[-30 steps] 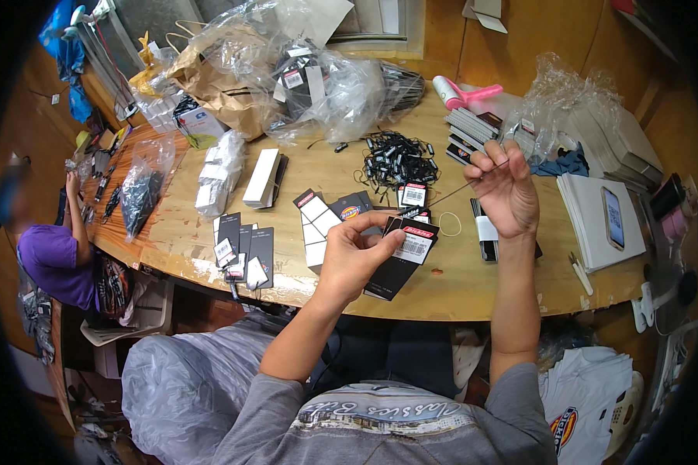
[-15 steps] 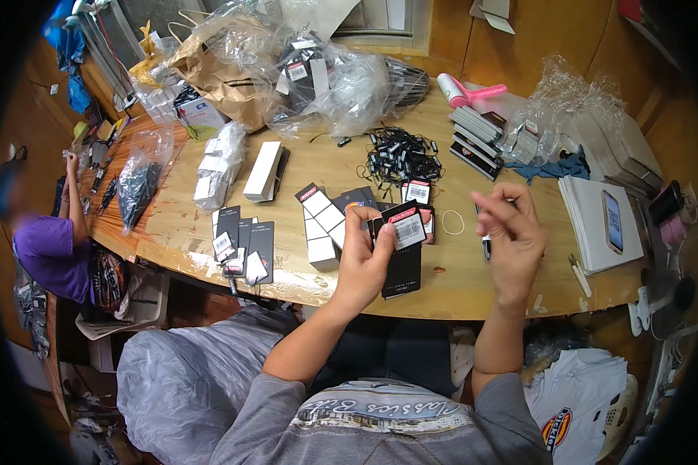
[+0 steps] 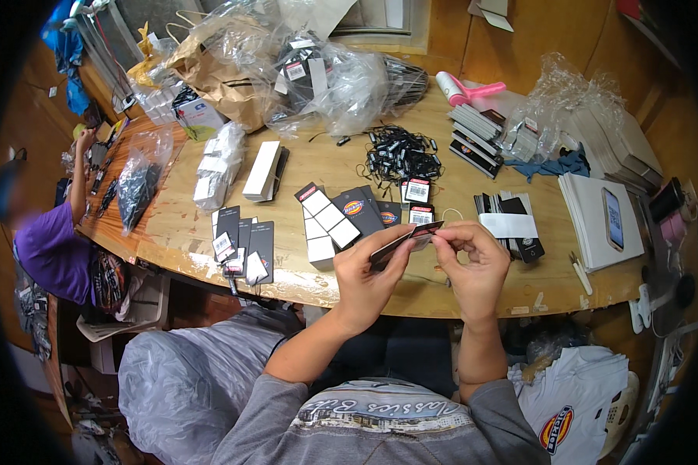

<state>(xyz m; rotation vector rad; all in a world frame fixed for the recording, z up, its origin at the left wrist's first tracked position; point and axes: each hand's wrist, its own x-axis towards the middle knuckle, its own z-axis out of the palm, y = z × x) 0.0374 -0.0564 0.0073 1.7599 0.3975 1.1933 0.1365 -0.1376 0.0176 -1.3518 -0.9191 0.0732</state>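
My left hand (image 3: 368, 275) is closed around a few black hang tags (image 3: 389, 246), held together and tilted almost edge-on above the table's front. My right hand (image 3: 473, 271) meets their right end, thumb and forefinger pinched together; whatever lies between the fingertips is too small to make out. Just beyond the hands lie black tags with a round-cornered logo (image 3: 354, 206), a fanned stack of white-panelled cards (image 3: 329, 217) and small barcode tags (image 3: 418, 190). Farther back is a tangled heap of black cords (image 3: 402, 159). A thin rubber band (image 3: 453, 213) rests right of the barcode tags.
A white-banded bundle of black tags (image 3: 509, 225) lies right of my hands, near a paper stack (image 3: 593, 209) and scissors (image 3: 581, 274). More tags (image 3: 244, 246) spread leftward. Plastic bags (image 3: 357, 89) and a pink-handled roller (image 3: 461, 91) stand behind. A co-worker (image 3: 54, 240) sits far left.
My right hand has come left and down to the tags. My left hand has turned them from facing up to nearly edge-on. The banded bundle is now uncovered. The co-worker's arm has risen.
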